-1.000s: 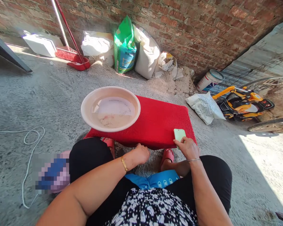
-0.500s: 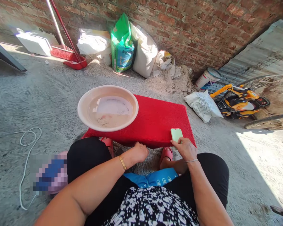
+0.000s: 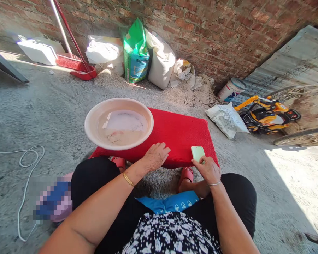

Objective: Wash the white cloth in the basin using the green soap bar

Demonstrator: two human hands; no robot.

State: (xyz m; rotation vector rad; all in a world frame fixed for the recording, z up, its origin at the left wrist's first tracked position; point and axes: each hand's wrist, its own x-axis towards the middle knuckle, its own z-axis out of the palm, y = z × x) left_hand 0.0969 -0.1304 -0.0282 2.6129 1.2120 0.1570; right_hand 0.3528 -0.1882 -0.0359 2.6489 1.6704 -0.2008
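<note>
Phone [image 3: 197, 153], by its look, in a pale green case: it lies out ahead of my right grip, at the front corner of the counter. Taking the scene from the left, I see a white cable [image 3: 2, 152] on the floor, well left of both grips. Closer in, just beyond my left grip and to its left, a wide pale basin [image 3: 93, 123] of cloudy water sits on the counter [image 3: 180, 127], which wears a red cloth. I judge that having basin and phone at opposite ends helps keep the phone dry. My left grip [image 3: 157, 156] is palm down over the front edge, fingers loosely bent, nothing seen in them; whether it touches the cloth I can't tell. It looks idle to me. My right grip [image 3: 206, 168] has thumb and finger clamped on the phone's near end, probably so most of its face is left uncovered. I can't tell whether the far end rests on the cloth. Beyond that grip, off to its right, a white sack [image 3: 226, 120] and a yellow toy digger [image 3: 278, 116] lie on the floor.
</note>
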